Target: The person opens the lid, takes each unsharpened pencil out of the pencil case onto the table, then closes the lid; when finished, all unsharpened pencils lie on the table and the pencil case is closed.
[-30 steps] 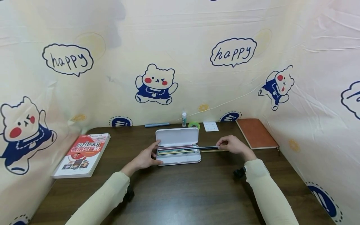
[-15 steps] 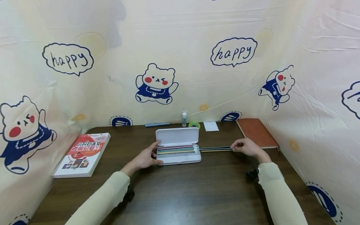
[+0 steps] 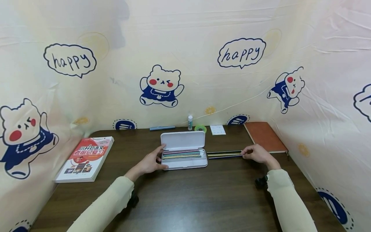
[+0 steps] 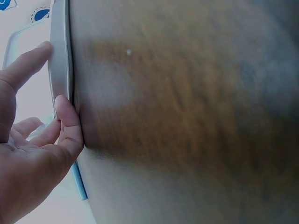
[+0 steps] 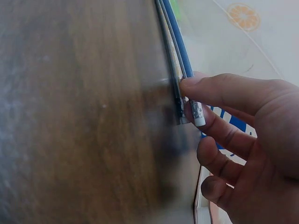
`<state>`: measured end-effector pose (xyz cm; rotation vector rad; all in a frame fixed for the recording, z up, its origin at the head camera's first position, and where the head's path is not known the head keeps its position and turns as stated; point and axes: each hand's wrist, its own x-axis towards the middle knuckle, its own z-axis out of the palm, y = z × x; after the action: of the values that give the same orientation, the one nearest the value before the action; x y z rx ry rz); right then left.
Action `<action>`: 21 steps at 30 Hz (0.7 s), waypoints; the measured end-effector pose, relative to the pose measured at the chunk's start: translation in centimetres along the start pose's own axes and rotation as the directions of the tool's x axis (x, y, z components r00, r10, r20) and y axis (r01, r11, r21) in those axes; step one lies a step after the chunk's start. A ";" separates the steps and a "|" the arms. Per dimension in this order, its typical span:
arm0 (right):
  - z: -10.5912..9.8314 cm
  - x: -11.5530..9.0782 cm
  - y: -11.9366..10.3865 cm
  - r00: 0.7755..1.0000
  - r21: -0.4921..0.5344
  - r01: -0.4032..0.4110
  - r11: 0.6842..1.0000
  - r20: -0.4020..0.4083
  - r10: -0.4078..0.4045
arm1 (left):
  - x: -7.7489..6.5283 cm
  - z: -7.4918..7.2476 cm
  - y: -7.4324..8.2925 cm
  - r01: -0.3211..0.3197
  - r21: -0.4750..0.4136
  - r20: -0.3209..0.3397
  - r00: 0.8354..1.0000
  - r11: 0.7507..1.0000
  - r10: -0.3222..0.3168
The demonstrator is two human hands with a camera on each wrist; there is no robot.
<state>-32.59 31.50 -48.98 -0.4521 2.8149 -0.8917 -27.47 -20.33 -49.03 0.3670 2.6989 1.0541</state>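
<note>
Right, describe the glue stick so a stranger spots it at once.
Start at the dark wooden table and look to its far edge, behind the open white pencil case. The glue stick is between the blue pen and the green tape roll; it alone is an upright tube with a white cap.

**One wide view, two close ones**

The head view looks forward and down over the bench (image 3: 179, 199), reaching the printed backdrop (image 3: 116, 87) behind. The left wrist view sits close by the left fingers (image 4: 29, 65), rolled sideways, and shares the white case (image 3: 177, 165) with the head view. The right wrist view, also close but rolled the opposite way, shares the pencils (image 5: 181, 42) and right fingers (image 5: 229, 91) with it.
</note>
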 end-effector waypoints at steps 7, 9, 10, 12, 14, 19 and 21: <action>0.3 -0.1 -0.3 0.998 0.009 -0.053 0.999 -0.015 0.053 | -0.1 0.0 0.1 -0.002 -0.006 -0.001 1.000 1.000 0.002; 0.3 -0.1 -0.3 0.999 0.013 -0.050 0.999 -0.017 0.051 | -0.1 0.0 0.1 -0.004 -0.006 -0.002 1.000 1.000 0.004; 0.3 -0.1 -0.3 0.999 0.015 -0.048 0.999 -0.018 0.048 | -0.1 0.0 0.1 -0.004 -0.006 -0.003 1.000 1.000 0.004; 0.3 -0.1 -0.3 0.999 0.018 -0.044 0.999 -0.016 0.045 | -0.1 0.0 0.2 -0.002 -0.005 -0.005 1.000 1.000 0.002; 0.3 -0.1 -0.3 0.999 0.017 -0.045 0.999 -0.013 0.045 | -0.1 0.0 0.2 -0.001 -0.002 -0.007 1.000 1.000 0.001; 0.4 0.1 -0.8 1.000 0.001 -0.019 1.000 -0.020 0.019 | -0.1 0.1 0.1 0.004 0.001 -0.010 1.000 1.000 -0.003; 0.5 0.3 -1.2 1.000 -0.002 0.016 1.000 -0.026 -0.016 | -0.1 0.1 0.1 0.007 -0.002 -0.011 1.000 1.000 -0.007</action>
<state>-32.50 30.25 -48.68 -0.4674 2.8400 -0.9045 -27.33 -20.18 -49.04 0.3520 2.7071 1.0594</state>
